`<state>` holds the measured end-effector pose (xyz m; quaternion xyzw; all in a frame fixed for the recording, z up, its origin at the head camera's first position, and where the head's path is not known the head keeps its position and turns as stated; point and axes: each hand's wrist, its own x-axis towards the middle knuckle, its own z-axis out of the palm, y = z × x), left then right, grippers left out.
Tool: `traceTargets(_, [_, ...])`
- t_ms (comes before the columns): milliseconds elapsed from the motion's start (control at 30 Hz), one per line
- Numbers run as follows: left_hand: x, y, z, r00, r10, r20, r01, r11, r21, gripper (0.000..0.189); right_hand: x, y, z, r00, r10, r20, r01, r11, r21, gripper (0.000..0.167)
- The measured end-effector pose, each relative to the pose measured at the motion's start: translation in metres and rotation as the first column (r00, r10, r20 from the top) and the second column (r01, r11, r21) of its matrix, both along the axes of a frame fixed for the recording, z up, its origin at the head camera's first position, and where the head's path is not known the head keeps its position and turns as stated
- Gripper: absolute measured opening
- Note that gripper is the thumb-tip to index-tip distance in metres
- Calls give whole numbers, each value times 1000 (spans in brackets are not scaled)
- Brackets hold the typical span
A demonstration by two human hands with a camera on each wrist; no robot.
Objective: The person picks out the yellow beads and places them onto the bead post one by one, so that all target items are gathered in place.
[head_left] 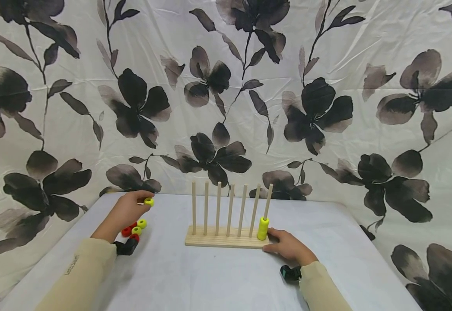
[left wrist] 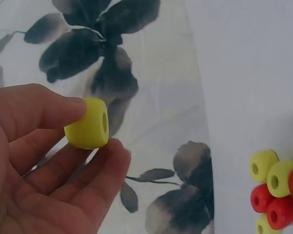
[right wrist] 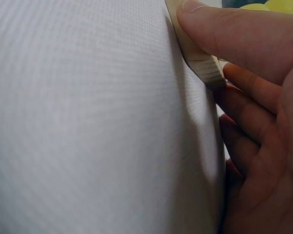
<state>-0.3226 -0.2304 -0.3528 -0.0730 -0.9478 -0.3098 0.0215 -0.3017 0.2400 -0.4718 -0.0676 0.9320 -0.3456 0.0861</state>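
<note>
Stand: a pale wooden stand (head_left: 226,242), a long flat base with seven upright round pegs, sits on the white cloth-covered surface (head_left: 210,280).
Pegs: the rightmost carries a stack of bright yellow beads (head_left: 262,229) at the base, its upper part rising bare above them; the other six are bare along their length.
Left hand: left of the stand, the left hand (head_left: 128,211) pinches one bead, thumb against fingers.
Held bead: a yellow barrel-shaped bead (left wrist: 80,130), well apart from the stand's pegs, one end of its hole uncovered.
Right hand: at the stand's right end, the right hand (head_left: 288,247) holds the base's corner between thumb and fingers, just beside the stack.
Loose beads: a cluster of red and yellow round beads (head_left: 136,231), well left of the stand.
Edges: the surface's far edge runs behind the stand.
Room: bare white surface stretches before the stand and between its left end and the cluster.
</note>
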Motion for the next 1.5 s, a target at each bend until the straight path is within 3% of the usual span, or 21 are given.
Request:
traceTargets(233, [3,12,11,1000,7,-9,-7,999,39,41,-1,1,1,1000,4,-6,-3,1000,4,79])
traceTargets(433, [7,24,22,999,-18,-50,22,997,68,40,-1,1,1,1000,5,-9,-5,1000,3,78])
traceTargets(633, [8,36,30,995,-41,-89,46,997,56,39,0,0,-1,1000,0,-7,0,1000,-2,77])
traceTargets(900, [7,51,41,995,-30,-91,37,997,72,41,0,0,2,1000,-1,2,1,1000,-4,78])
traceTargets(1200, [8,68,54,989,-72,-130,85,991,104,44,1,0,1,1000,-9,-6,9,1000,-13,78])
traceTargets(1500, [11,80,65,987,-66,-148,82,992,100,41,2,-1,3,1000,-5,6,6,1000,-24,76])
